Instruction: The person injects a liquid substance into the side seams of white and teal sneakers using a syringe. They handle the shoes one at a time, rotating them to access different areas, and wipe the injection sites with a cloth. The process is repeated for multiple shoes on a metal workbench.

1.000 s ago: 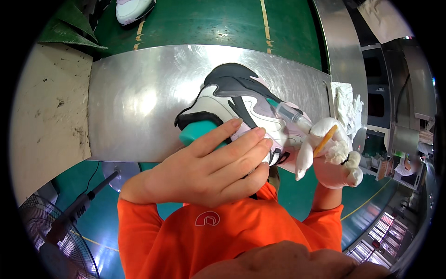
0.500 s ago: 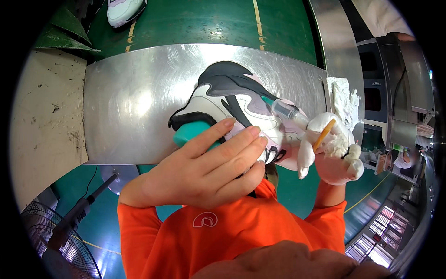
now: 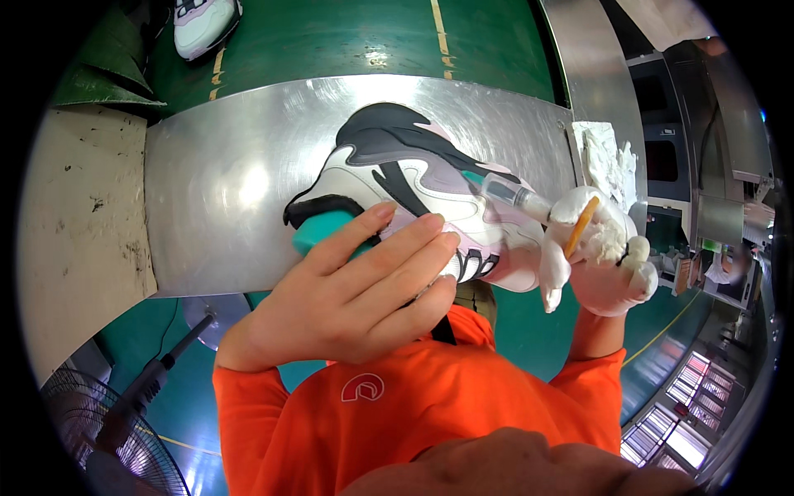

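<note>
A white, lilac and black sneaker (image 3: 405,179) lies on its side, its black sole turned away from me and its toe to the right. A teal block (image 3: 318,231) fills its collar opening. My left hand (image 3: 372,281), bare, holds the sneaker with its fingers laid across the upper; its thumb is hidden. In a white glove, my right hand (image 3: 600,248) is closed around a clear syringe-like tube (image 3: 504,193). The tube's green tip meets the sneaker along the sole edge; exact contact is too small to tell. A yellow-orange stick (image 3: 582,225) sticks out between the gloved fingers.
Under the sneaker is a shiny metal table (image 3: 223,165). White crumpled material (image 3: 608,165) sits at its right edge. Beyond runs a green conveyor belt (image 3: 347,41), carrying another sneaker (image 3: 205,29). A beige panel (image 3: 91,215) borders the left; a fan (image 3: 107,422) stands lower left.
The sneaker and my left hand have shifted slightly left. My gloved right hand has moved a little right, so the tube's tip sits slightly nearer the toe along the sole edge.
</note>
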`<state>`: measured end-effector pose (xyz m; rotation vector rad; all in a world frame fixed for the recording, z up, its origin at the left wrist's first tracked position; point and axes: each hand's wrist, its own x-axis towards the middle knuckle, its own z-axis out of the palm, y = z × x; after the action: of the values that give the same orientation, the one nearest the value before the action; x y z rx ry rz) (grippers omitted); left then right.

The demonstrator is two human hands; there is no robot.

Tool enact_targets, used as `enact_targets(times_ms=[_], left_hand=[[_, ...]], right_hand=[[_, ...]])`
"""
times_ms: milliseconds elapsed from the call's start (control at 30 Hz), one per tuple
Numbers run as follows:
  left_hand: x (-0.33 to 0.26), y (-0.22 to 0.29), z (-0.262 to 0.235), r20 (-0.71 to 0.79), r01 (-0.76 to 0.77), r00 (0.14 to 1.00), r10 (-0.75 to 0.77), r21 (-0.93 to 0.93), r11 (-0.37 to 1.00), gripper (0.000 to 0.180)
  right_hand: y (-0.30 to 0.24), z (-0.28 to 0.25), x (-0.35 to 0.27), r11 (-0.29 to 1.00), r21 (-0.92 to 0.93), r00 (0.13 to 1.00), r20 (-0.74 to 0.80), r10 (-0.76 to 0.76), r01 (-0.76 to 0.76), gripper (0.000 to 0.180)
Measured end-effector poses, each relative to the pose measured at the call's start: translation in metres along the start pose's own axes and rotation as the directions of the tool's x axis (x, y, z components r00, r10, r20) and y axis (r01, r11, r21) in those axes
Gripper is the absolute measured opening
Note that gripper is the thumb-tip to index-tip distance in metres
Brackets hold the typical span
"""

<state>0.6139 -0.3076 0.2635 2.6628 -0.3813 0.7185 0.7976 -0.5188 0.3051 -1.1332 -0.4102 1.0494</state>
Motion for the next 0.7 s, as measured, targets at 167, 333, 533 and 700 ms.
enact_targets(times_ms=[167,333,533,700], left_hand=[[0.003,0.002,-0.002,0.001,0.025,1.0,-0.025,-0.002,1.0,0.015],[0.004,0.002,-0.003,0.019,0.014,1.0,-0.014,0.009,1.0,0.014],[0.006,-0.002,-0.003,0.038,-0.028,0.999,0.026,0.027,0.999,0.013],[0.009,0.001,-0.004,0.038,0.001,0.999,-0.002,0.026,1.0,0.012]], right_hand=[[-0.003,-0.005,-0.006,1.0,-0.017,1.0,-0.025,-0.005,0.004,0.086],[-0.006,-0.012,-0.015,1.0,-0.027,0.999,-0.045,-0.013,0.011,0.086],[-0.007,-0.02,-0.025,0.999,-0.046,0.997,-0.078,-0.014,0.011,0.086],[-0.002,-0.032,-0.035,0.999,0.01,0.996,-0.079,-0.04,0.041,0.087]])
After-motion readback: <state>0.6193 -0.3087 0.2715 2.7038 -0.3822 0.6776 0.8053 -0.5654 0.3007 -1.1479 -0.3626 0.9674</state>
